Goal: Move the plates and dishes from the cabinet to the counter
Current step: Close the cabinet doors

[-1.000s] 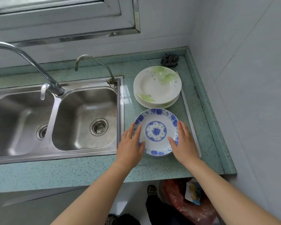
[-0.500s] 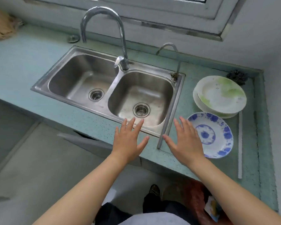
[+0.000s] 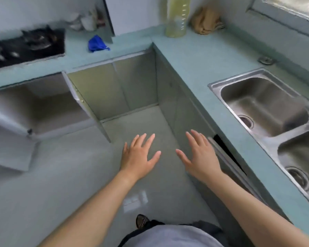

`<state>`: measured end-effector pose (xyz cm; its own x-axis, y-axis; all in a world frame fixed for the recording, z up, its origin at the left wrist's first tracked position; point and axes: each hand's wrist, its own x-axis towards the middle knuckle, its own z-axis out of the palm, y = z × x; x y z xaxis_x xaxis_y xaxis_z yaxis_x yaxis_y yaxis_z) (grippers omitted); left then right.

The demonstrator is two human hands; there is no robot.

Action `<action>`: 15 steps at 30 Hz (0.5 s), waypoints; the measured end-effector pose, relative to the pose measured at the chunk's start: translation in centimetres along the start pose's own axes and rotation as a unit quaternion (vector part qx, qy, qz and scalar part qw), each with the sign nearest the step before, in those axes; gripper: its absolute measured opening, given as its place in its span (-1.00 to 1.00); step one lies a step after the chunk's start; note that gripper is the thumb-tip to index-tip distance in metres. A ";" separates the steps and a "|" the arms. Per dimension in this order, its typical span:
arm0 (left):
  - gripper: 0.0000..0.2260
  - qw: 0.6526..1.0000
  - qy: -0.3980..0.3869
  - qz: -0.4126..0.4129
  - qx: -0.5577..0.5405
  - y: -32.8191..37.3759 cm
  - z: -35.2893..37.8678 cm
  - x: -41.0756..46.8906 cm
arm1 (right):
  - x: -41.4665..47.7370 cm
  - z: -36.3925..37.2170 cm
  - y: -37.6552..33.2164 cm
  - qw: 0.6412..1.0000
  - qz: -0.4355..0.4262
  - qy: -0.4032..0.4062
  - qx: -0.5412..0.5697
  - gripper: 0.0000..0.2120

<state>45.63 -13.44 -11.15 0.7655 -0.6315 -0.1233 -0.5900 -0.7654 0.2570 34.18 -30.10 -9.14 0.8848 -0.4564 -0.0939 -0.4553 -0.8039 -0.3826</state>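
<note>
While left hand (image 3: 141,156), right hand (image 3: 200,155) spread: bottle (image 3: 176,18) tick-marked.

Domestic kitchen indicated. An L-shaped teal counter (image 3: 194,65) is fitted with a double-bowl steel sink (image 3: 257,104) and a black gas hob (image 3: 25,45); base cabinets (image 3: 136,82) are set beneath, one door (image 3: 86,107) swung open. A tall bottle (image 3: 177,18) is stood in the corner.

The open cabinet (image 3: 43,106) is too blurred to show contents; the sink (image 3: 248,104) is cut by the right edge.
</note>
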 end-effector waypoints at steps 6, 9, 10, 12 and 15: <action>-0.36 0.991 0.071 -0.112 0.014 -14.7 -6.5 0.7 | 9.4 3.0 -13.8 0.993 -0.121 -0.002 0.007 -0.34; -0.41 0.983 0.103 -0.151 0.002 -20.0 -8.9 1.8 | 13.4 4.4 -19.2 0.984 -0.177 -0.019 0.001 -0.34; -0.43 0.981 0.112 -0.159 -0.001 -21.5 -9.4 2.3 | 14.7 4.9 -20.7 0.981 -0.194 -0.024 -0.002 -0.35; -0.43 0.976 0.125 -0.176 -0.011 -24.3 -10.2 3.6 | 17.7 6.0 -23.5 0.975 -0.221 -0.034 -0.007 -0.35; -0.45 0.971 0.138 -0.194 -0.026 -28.4 -11.0 6.9 | 22.9 7.7 -27.0 0.968 -0.247 -0.048 -0.002 -0.37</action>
<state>70.49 5.30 -8.80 0.9714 -0.2344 0.0388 -0.2354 -0.9272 0.2912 67.47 -15.93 -8.06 0.9996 0.0218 0.0155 0.0261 -0.9166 -0.3991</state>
